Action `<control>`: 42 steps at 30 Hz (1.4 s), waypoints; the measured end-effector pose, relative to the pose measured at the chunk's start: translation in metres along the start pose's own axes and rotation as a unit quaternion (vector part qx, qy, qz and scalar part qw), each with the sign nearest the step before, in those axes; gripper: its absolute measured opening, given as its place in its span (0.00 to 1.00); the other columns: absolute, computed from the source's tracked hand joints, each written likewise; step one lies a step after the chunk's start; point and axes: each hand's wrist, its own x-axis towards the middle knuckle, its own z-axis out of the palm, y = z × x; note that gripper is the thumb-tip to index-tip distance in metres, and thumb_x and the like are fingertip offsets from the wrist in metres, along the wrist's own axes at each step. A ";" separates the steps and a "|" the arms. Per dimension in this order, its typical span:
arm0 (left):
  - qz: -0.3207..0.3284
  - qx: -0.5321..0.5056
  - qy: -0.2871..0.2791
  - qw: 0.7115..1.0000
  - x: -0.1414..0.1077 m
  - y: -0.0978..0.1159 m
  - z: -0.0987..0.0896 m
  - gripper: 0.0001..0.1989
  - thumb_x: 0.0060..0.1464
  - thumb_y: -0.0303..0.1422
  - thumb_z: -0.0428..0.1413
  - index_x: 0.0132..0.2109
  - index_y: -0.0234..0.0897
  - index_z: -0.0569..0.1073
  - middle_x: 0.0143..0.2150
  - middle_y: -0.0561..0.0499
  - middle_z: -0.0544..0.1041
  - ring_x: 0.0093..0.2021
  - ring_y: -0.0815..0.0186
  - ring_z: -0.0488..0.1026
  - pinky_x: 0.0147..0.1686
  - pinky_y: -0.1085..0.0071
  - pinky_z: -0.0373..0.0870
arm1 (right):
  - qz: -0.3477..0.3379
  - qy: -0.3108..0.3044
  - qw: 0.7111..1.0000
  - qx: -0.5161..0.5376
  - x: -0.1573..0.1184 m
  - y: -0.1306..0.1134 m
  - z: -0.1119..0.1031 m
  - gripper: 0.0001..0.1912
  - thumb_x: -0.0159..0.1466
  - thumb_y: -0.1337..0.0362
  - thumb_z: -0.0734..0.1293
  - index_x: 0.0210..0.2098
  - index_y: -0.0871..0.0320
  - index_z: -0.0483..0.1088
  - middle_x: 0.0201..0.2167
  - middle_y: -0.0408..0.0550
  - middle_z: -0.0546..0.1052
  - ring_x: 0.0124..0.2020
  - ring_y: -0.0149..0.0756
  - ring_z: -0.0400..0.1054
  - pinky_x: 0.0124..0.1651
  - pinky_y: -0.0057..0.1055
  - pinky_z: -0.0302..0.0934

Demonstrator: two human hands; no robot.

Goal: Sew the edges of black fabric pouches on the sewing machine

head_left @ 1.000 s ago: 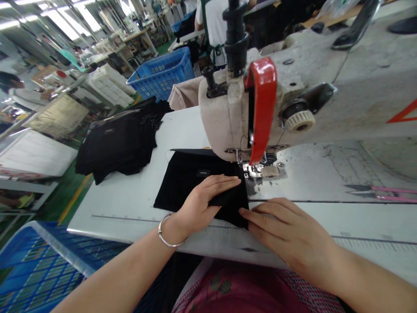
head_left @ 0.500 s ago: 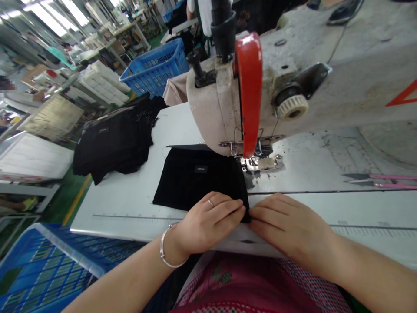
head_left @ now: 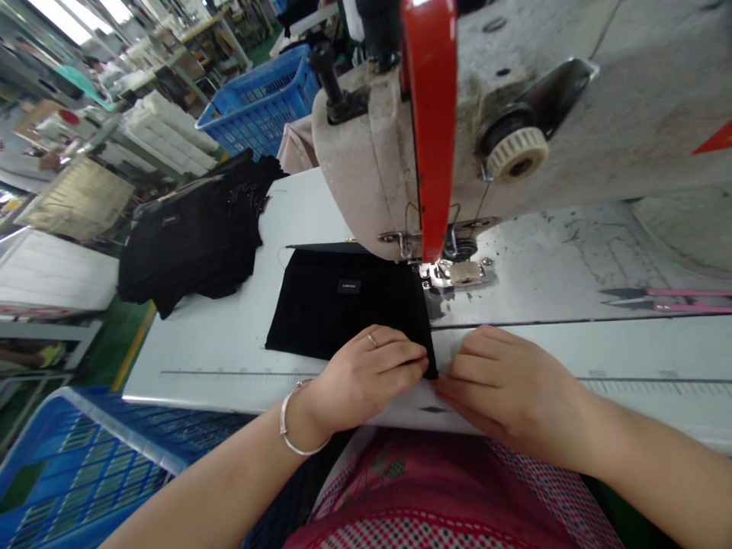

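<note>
A black fabric piece (head_left: 320, 316) with a small label lies flat on the white sewing table (head_left: 200, 389), its far right edge at the presser foot (head_left: 460, 273) of the sewing machine (head_left: 371, 152). My left hand (head_left: 374, 374), wearing a ring and a bracelet, is closed on the near right corner of the fabric. Fingers bent and together, my right hand (head_left: 503, 385) pinches the same corner from the right. The fingertips of both hands nearly meet there, and part of the corner is hidden beneath them.
A stack of black fabric pieces (head_left: 188, 236) sits at the table's left end. Thread snips (head_left: 663, 300) with pink handles lie at the right. One blue crate (head_left: 74, 435) stands below the table's left edge, another blue crate (head_left: 257, 99) behind. A ruler strip runs along the near edge.
The view has shifted slightly closer to the machine. My right fingers are more bent at the corner; the black fabric has barely moved.
</note>
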 end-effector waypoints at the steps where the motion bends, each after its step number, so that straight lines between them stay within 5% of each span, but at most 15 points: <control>1: 0.002 0.000 -0.004 1.000 -0.001 -0.001 0.000 0.12 0.61 0.24 0.52 0.51 0.34 0.71 0.49 0.47 0.76 0.50 0.63 0.71 0.49 0.62 0.72 | 0.000 0.003 1.000 0.001 0.000 0.000 0.000 0.08 0.65 0.70 0.63 0.41 0.58 0.73 0.27 0.43 0.69 0.31 0.37 0.58 0.36 0.38 0.51; 12: 0.027 -0.019 -0.008 0.999 -0.002 -0.009 -0.002 0.12 0.59 0.25 0.55 0.50 0.36 0.72 0.48 0.49 0.77 0.51 0.64 0.71 0.51 0.64 0.71 | 0.047 0.018 0.996 0.067 0.001 -0.002 -0.009 0.09 0.65 0.66 0.63 0.27 0.58 0.70 0.25 0.44 0.68 0.30 0.34 0.60 0.36 0.36 0.54; 18: 0.011 -0.045 0.005 0.999 -0.002 -0.010 0.000 0.11 0.60 0.24 0.53 0.48 0.37 0.72 0.49 0.49 0.77 0.51 0.65 0.71 0.52 0.64 0.70 | 0.065 0.024 0.993 0.091 0.001 0.000 -0.011 0.06 0.65 0.69 0.63 0.36 0.58 0.72 0.33 0.47 0.71 0.35 0.34 0.63 0.38 0.35 0.57; 28: 0.032 -0.028 0.015 0.999 -0.001 -0.009 0.001 0.08 0.61 0.27 0.54 0.47 0.37 0.73 0.50 0.50 0.77 0.53 0.64 0.70 0.55 0.62 0.69 | 0.042 -0.005 0.997 0.059 0.000 -0.003 -0.008 0.07 0.64 0.69 0.63 0.39 0.56 0.73 0.32 0.46 0.72 0.36 0.36 0.64 0.40 0.38 0.58; 33: 0.040 -0.024 0.014 0.999 0.000 -0.010 0.000 0.08 0.62 0.27 0.53 0.46 0.35 0.74 0.50 0.49 0.77 0.56 0.65 0.69 0.61 0.62 0.65 | 0.070 -0.008 0.996 0.056 0.003 -0.008 -0.013 0.09 0.64 0.69 0.62 0.41 0.58 0.72 0.46 0.52 0.72 0.47 0.40 0.66 0.48 0.42 0.62; 42: 0.039 -0.018 0.026 0.999 0.006 -0.024 -0.001 0.07 0.62 0.27 0.53 0.44 0.35 0.75 0.49 0.51 0.78 0.55 0.69 0.71 0.62 0.66 0.64 | 0.063 0.000 0.998 0.031 0.009 -0.002 -0.014 0.16 0.65 0.68 0.63 0.52 0.57 0.69 0.44 0.50 0.75 0.46 0.40 0.68 0.49 0.42 0.65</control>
